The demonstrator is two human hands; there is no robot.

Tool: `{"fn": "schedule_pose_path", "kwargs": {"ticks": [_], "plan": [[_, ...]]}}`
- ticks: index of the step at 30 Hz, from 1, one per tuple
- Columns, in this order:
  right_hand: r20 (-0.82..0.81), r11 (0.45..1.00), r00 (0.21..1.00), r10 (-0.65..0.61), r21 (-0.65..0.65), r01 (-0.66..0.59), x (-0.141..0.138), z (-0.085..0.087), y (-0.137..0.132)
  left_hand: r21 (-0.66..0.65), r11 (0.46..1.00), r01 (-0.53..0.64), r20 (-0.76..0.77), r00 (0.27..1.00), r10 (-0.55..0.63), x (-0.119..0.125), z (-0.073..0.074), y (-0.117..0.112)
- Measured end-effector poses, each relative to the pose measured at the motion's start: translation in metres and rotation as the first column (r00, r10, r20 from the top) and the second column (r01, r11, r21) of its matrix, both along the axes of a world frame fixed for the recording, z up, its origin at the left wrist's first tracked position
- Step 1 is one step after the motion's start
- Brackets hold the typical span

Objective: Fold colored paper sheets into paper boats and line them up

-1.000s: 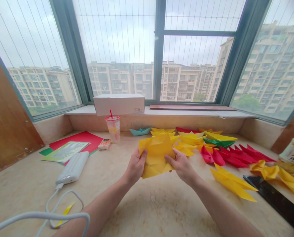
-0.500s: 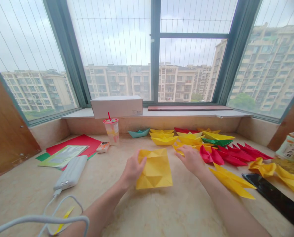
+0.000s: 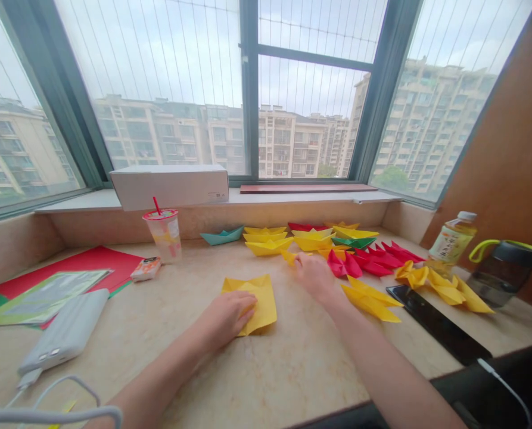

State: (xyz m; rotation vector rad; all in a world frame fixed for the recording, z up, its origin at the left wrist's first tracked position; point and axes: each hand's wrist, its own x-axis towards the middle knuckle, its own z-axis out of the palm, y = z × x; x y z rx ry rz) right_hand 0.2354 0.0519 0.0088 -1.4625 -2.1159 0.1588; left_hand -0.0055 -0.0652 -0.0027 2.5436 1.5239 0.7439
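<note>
A creased yellow paper sheet [image 3: 259, 298] lies flat on the beige stone counter [image 3: 292, 369]. My left hand [image 3: 225, 316] rests palm down on its near left part, fingers flat. My right hand [image 3: 314, 277] reaches forward over the counter beside the pile of folded paper shapes, its fingers touching a small yellow folded piece [image 3: 289, 257]. Yellow paper boats [image 3: 268, 245], red folded pieces [image 3: 373, 262] and more yellow folded pieces [image 3: 370, 298] lie around that hand.
A plastic cup with a red straw [image 3: 164, 233], a white box [image 3: 171, 185] on the sill, red and green paper sheets [image 3: 82, 265] and a white power bank [image 3: 64, 336] lie left. A black phone [image 3: 435, 325], a drink bottle [image 3: 453, 241] and a dark flask [image 3: 502, 271] stand right.
The yellow sheet went from held up in both hands to lying flat on the counter. My right hand let go and reached toward the folded pile. The view turned right.
</note>
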Motion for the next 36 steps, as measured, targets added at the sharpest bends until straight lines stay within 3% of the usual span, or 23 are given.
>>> {"fn": "schedule_pose_path", "kwargs": {"ticks": [2, 3, 5, 7, 10, 13, 16, 19, 25, 28, 31, 34, 36], "plan": [[-0.129, 0.993, 0.985, 0.114, -0.003, -0.115, -0.01, 0.004, -0.012, -0.022, 0.999, -0.048, 0.034, 0.998, 0.049, -0.001, 0.0, 0.003], [-0.3, 0.964, 0.921, 0.248, -0.013, -0.264, -0.016, 0.005, -0.019, -0.031, 0.996, -0.079, 0.078, 0.994, 0.082, -0.001, 0.001, 0.004], [-0.572, 0.841, 0.699, 0.429, -0.031, -0.541, -0.026, 0.007, -0.032, -0.064, 0.99, -0.125, 0.246, 0.959, 0.137, 0.0, 0.004, 0.006], [-0.722, 0.713, 0.514, 0.463, -0.041, -0.7, -0.035, 0.009, -0.044, -0.128, 0.984, -0.127, 0.468, 0.867, 0.173, 0.003, 0.009, 0.008], [-0.805, 0.624, 0.401, 0.437, -0.049, -0.78, -0.042, 0.01, -0.056, -0.269, 0.959, -0.086, 0.678, 0.691, 0.252, 0.007, 0.017, 0.008], [-0.832, 0.645, 0.379, 0.405, -0.034, -0.763, -0.043, 0.007, -0.055, -0.407, 0.911, -0.058, 0.688, 0.637, 0.348, 0.009, 0.025, 0.006], [-0.843, 0.723, 0.385, 0.375, 0.006, -0.691, -0.042, 0.005, -0.048, -0.469, 0.883, 0.013, 0.718, 0.588, 0.372, 0.01, 0.031, 0.003], [-0.856, 0.786, 0.389, 0.341, 0.032, -0.617, -0.041, 0.003, -0.041, -0.421, 0.902, 0.094, 0.825, 0.454, 0.337, 0.012, 0.035, 0.002], [-0.885, 0.814, 0.361, 0.294, 0.034, -0.58, -0.04, 0.005, -0.042, -0.32, 0.926, 0.201, 0.923, 0.286, 0.257, 0.01, 0.033, 0.003], [-0.925, 0.809, 0.279, 0.256, 0.047, -0.586, -0.04, 0.008, -0.043, -0.352, 0.898, 0.265, 0.929, 0.215, 0.301, 0.005, 0.032, 0.002], [-0.955, 0.782, 0.21, 0.208, 0.033, -0.623, -0.039, 0.011, -0.046, -0.42, 0.813, 0.402, 0.907, 0.154, 0.392, 0.0, 0.033, -0.001], [-0.965, 0.74, 0.205, 0.161, -0.019, -0.672, -0.04, 0.011, -0.051, -0.457, 0.711, 0.534, 0.879, 0.15, 0.452, 0.0, 0.033, -0.007], [-0.961, 0.703, 0.232, 0.154, -0.058, -0.709, -0.041, 0.009, -0.054, -0.467, 0.703, 0.536, 0.877, 0.18, 0.446, 0.002, 0.033, -0.011]]}}
